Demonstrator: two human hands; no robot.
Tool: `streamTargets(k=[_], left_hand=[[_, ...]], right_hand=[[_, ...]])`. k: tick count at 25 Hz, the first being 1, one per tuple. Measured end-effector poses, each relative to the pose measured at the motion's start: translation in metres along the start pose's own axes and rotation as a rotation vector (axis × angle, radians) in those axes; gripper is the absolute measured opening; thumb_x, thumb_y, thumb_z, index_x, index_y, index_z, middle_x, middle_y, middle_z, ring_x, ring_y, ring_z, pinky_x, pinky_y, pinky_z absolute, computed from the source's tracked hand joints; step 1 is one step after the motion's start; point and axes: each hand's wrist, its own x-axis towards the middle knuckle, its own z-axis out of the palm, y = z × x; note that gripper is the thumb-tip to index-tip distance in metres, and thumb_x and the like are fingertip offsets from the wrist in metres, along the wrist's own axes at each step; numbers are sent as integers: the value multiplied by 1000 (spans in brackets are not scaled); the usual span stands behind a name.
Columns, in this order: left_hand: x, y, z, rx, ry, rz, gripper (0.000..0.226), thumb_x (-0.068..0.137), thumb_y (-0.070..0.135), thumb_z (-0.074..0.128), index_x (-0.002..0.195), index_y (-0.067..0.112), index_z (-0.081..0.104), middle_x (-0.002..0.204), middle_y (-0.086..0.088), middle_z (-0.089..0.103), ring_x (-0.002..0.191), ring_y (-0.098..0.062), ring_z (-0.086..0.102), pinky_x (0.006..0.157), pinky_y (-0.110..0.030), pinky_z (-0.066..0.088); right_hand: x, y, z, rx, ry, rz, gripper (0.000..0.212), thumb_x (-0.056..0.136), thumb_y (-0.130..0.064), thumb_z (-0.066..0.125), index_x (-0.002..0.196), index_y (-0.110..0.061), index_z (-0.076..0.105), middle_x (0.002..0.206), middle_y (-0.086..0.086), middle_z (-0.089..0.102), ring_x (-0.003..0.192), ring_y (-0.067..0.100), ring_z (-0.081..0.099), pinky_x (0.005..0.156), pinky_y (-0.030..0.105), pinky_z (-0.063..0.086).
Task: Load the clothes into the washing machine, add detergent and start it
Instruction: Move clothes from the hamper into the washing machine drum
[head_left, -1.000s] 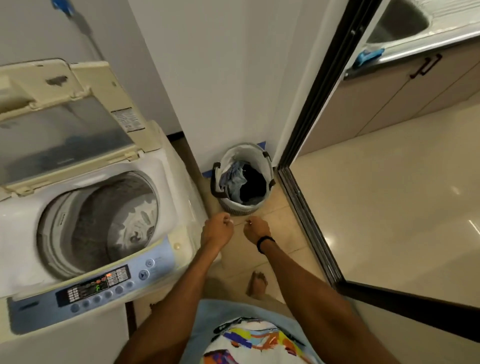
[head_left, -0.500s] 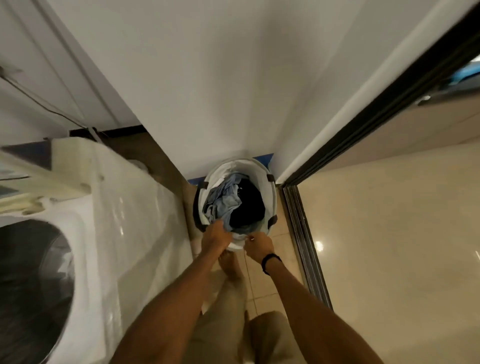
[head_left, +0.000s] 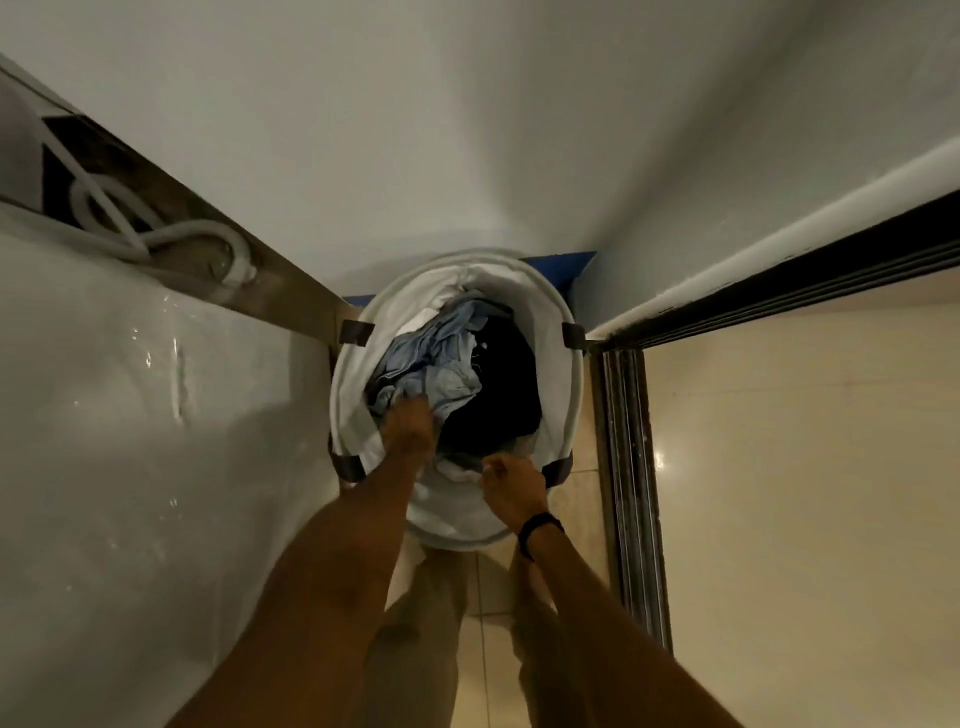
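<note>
A white laundry basket (head_left: 558, 395) with dark handles stands on the floor in the corner, straight below me. Inside lie a crumpled light-blue garment (head_left: 436, 358) and a dark garment (head_left: 498, 400). My left hand (head_left: 408, 428) reaches down into the basket, its fingers dug into the light-blue garment. My right hand (head_left: 511, 480) is closed on the basket's near rim, pinching its white liner. The washing machine's white side (head_left: 130, 441) fills the left of the view; its tub is out of sight.
A coiled white hose (head_left: 171, 244) lies behind the machine. White walls close the corner. A dark sliding-door track (head_left: 626, 493) runs along the right, with shiny beige tiled floor (head_left: 805, 493) beyond. My legs stand just below the basket.
I have bent closer over the basket, so it looks larger and the machine's tub has left the view. My left hand went from the rim down into the clothes.
</note>
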Motion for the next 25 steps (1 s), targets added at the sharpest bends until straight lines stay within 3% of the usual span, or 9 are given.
streamTargets(k=[3,5,10,13,15,17,21,23,25], left_hand=[[-38,23,-41,-342,157,-113,16,91,7,53,104,3,62,108,-23,64,97,-36,60,81,-43,46],[-87,46,-86,-537,317,-112,11,85,-2,48,78,3,55,82,-20,60,77,-31,55,65,-38,38],[-259,89,-221,-787,437,95,11,98,14,54,87,13,57,80,-2,57,73,-12,53,63,-21,42],[-352,113,-317,-1005,456,181,6,96,11,60,91,8,61,79,3,59,68,2,53,63,-12,45],[-402,124,-369,-1102,454,259,4,93,7,62,90,9,63,81,4,62,75,2,57,69,-11,48],[-442,131,-407,-1238,381,321,9,93,8,63,89,16,65,86,3,66,85,-5,62,76,-18,52],[-472,120,-459,-1363,436,380,6,96,13,61,93,17,65,88,3,68,89,-12,64,85,-32,55],[-474,101,-474,-1255,600,335,11,94,17,64,105,14,63,93,3,66,88,-9,62,84,-31,53],[-475,85,-474,-1163,591,251,38,92,18,68,126,13,53,101,3,61,94,-9,59,84,-25,53]], right_hand=[[-32,3,-16,105,-42,57,26,93,-22,46,100,-8,67,103,15,70,96,35,65,84,46,55],[-66,-12,-39,113,-31,49,25,92,-18,46,106,-9,66,108,15,69,101,36,64,86,43,55],[-159,-85,-113,51,55,-118,50,93,-19,53,140,-10,40,133,20,53,116,40,54,95,42,49],[-210,-134,-149,11,129,-254,103,73,-55,70,151,-29,8,147,15,34,128,38,43,103,52,45],[-234,-164,-166,-30,193,-356,120,57,-74,69,150,-35,5,154,10,26,139,35,31,109,54,38],[-259,-191,-184,-49,233,-464,110,58,-73,66,148,-32,18,153,11,30,140,35,31,109,53,34],[-311,-246,-229,177,167,-652,34,84,-7,59,118,-5,61,113,19,68,101,35,65,83,41,54],[-338,-265,-245,259,112,-669,33,84,0,51,114,-4,63,102,14,70,92,26,64,77,30,48],[-358,-279,-257,305,47,-723,30,85,-4,50,112,-7,63,95,7,68,88,21,61,76,32,47]])
